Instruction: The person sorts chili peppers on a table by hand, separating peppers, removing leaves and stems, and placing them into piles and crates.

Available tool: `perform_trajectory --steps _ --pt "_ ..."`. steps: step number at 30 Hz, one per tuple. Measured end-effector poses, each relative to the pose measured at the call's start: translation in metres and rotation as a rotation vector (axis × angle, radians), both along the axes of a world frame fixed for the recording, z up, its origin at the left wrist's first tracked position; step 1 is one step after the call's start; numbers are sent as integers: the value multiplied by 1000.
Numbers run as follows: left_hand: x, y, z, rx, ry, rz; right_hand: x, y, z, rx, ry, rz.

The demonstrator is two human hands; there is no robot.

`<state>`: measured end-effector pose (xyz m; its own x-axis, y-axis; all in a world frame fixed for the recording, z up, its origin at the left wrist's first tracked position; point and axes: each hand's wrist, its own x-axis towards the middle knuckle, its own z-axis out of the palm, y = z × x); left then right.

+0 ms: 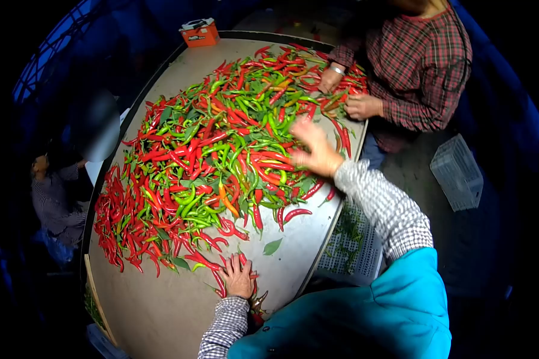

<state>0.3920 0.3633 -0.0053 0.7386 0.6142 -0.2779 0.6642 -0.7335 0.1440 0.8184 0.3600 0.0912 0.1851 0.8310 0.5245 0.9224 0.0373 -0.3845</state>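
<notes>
A wide heap of red and green chili peppers [191, 149], mixed with leaves, covers much of the metal table [299, 239]. At the near edge of the table my left hand [238, 279] lies over a few red peppers, its fingers spread and pointing toward the heap. My right hand [316, 149] is stretched over the right side of the heap, fingers apart and slightly blurred, with nothing visible in it. A loose green leaf [272, 246] rests on bare metal between the heap and my body. Some darker peppers [258, 301] lie just right of my left wrist.
Across the table's right corner a co-worker in a plaid shirt [419, 72] handles peppers. Another person [57, 191] sits at the left. An orange box [200, 33] stands at the far edge. A perforated crate [347, 245] is below the right edge; a grey crate [457, 172] stands further right.
</notes>
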Motion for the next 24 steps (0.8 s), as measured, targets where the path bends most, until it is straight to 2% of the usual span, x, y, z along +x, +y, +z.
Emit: perform_trajectory --steps 1,3,4,5,6,7,8,9,11,13,15,17,19,21,23,24 --pt "-2 1 -5 10 -11 15 -19 -5 8 -37 -172 153" --pt "-16 -2 -14 -23 -43 69 -17 -11 14 -129 -227 265" --pt "-21 -2 -9 -52 -69 79 6 -8 9 -178 -110 228" --pt "-29 1 -15 5 -28 34 37 -7 -7 -83 -177 44" --pt "-32 -2 -12 -28 -36 71 69 -10 -31 14 27 -226" --pt "-33 -2 -10 -51 -53 100 122 -20 -43 90 130 -325" --pt "-37 -2 -8 -47 -54 104 100 -28 -20 194 529 -638" --pt "-38 -1 -7 -75 -84 112 135 -41 -53 340 1020 -352" --pt "-37 -1 -6 -100 -129 119 90 -52 -54 390 630 -389" --pt "-32 0 -7 -94 -171 170 13 -63 -56 218 347 -393" --pt "-24 1 -3 -100 -221 162 -53 -76 -53 72 234 -294" --pt "-17 -1 2 -64 -235 104 -111 -83 -45 78 252 -153" --pt "-15 -8 -2 -74 -106 40 -163 -86 -73 80 414 94" --pt "-14 -19 -7 -28 19 -83 -202 -81 -74 -71 303 372" --pt "-16 -28 -14 -74 61 -106 -231 -68 -64 -120 240 587" --pt "-15 -30 -11 -138 108 -105 -236 -57 -52 -110 240 579"
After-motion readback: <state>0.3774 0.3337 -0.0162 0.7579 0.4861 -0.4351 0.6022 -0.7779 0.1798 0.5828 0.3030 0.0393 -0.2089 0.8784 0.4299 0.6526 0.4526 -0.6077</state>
